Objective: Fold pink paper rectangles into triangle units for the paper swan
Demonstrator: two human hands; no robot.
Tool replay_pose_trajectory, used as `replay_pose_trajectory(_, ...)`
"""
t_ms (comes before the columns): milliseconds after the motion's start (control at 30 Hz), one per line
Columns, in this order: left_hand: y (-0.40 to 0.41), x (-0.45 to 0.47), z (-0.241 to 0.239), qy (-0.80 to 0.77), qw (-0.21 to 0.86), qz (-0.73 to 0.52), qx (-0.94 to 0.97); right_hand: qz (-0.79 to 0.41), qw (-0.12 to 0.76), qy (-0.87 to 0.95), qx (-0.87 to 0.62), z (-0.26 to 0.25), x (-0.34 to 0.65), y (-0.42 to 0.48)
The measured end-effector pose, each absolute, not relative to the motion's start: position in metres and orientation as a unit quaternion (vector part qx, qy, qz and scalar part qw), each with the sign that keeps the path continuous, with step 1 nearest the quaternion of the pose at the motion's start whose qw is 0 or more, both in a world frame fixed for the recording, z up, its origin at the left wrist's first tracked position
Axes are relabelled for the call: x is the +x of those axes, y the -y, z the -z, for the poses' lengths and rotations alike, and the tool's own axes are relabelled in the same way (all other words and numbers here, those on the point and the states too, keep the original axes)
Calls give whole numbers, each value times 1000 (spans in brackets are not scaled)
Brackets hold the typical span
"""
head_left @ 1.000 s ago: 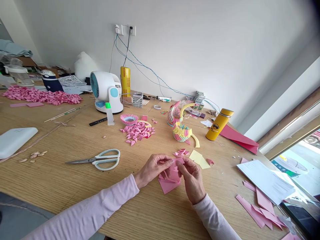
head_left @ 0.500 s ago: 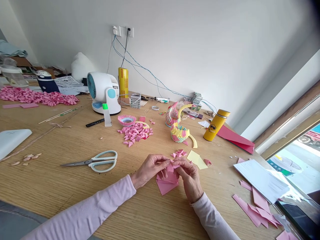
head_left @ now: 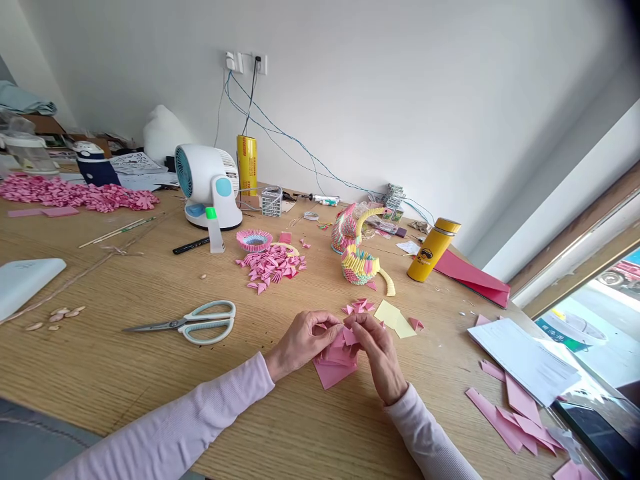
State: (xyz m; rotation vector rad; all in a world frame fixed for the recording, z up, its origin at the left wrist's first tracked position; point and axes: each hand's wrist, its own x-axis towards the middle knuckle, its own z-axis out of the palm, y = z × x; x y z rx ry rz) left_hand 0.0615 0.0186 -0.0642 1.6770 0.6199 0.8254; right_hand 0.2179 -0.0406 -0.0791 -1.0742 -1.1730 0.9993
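Between my two hands is a small piece of pink paper (head_left: 349, 335), partly folded. My left hand (head_left: 306, 340) pinches it from the left, thumb against fingers. From the right, my right hand (head_left: 376, 347) grips its upper edge between thumb and fingertips. Fingers hide part of the piece. Directly below, a stack of pink paper sheets (head_left: 336, 375) lies on the wooden table (head_left: 280, 427). Just beyond my hands are several folded pink triangles (head_left: 359, 305) and pale yellow paper slips (head_left: 395, 319).
Scissors (head_left: 187, 323) lie left of my hands. Farther back are a pile of pink folded pieces (head_left: 270, 265), a yellow paper basket (head_left: 360, 265), a fan (head_left: 207, 183) and a yellow flask (head_left: 434, 250). White sheets (head_left: 523, 360) and pink strips (head_left: 510, 423) lie at right.
My right fingers have shifted and lifted slightly on the pink paper, and more of the piece now shows between my hands. My left hand still pinches it.
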Motion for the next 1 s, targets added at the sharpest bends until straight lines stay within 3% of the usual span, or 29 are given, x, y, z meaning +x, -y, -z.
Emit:
replay_pose_trajectory(300,-24,61,72,-256,662,-292,641,-360,580,531,-502,85,220,34)
replay_pose_trajectory(1000,-26,58,67,-228,700,-340,585,-627,625,321,-336,79,210,39)
